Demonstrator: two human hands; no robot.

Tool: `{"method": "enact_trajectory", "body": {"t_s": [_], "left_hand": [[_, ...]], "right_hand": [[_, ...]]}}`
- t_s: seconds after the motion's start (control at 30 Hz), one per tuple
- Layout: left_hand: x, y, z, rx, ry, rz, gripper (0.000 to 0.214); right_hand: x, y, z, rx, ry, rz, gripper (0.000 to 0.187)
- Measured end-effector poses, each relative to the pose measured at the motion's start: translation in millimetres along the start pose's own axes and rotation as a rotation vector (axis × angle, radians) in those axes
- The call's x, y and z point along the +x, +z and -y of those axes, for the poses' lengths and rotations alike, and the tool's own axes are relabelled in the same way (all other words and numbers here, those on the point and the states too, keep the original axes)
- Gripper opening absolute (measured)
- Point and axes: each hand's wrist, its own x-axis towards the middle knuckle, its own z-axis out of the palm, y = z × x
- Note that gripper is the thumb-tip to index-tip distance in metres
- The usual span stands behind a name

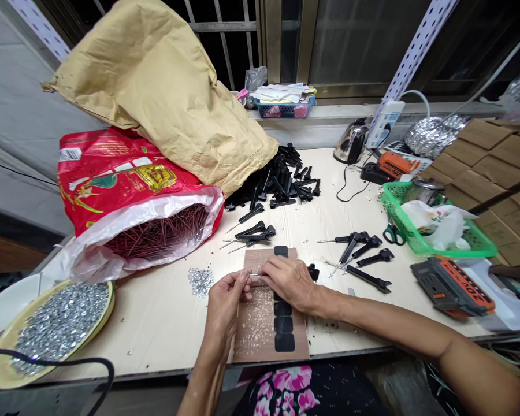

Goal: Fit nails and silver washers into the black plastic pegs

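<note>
My left hand (226,294) and my right hand (288,281) meet over a brown board (260,329) that carries a row of black pads (283,323). Between their pinched fingertips they hold a thin metal nail (255,275) lying level. My right hand also covers a black plastic piece (314,272) whose end shows by the palm. A small heap of silver washers (200,280) lies just left of my left hand.
A red bag of nails (156,231) lies open at the left under a brown paper sack (164,86). A yellow dish of washers (52,329) sits front left. A pile of black plastic parts (281,179), assembled pieces (359,254), a green basket (437,231), scissors (392,232) and drill batteries (453,286) lie beyond and to the right.
</note>
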Motion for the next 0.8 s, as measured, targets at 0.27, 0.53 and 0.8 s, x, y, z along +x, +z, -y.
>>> {"method": "enact_trajectory", "body": {"t_s": [0.27, 0.53, 0.8], "left_hand": [[2, -1.7, 3, -0.014, 0.026, -0.012, 0.031], [6, 2.2, 2, -0.143, -0.059, -0.032, 0.04], [6, 5.2, 7, -0.045, 0.052, -0.053, 0.031]], "right_hand": [[1, -1, -1, 0.067, 0.034, 0.022, 0.02], [2, 9, -1, -0.193, -0.075, -0.127, 0.017], [2, 2, -3, -0.13, -0.051, -0.069, 0.016]]}}
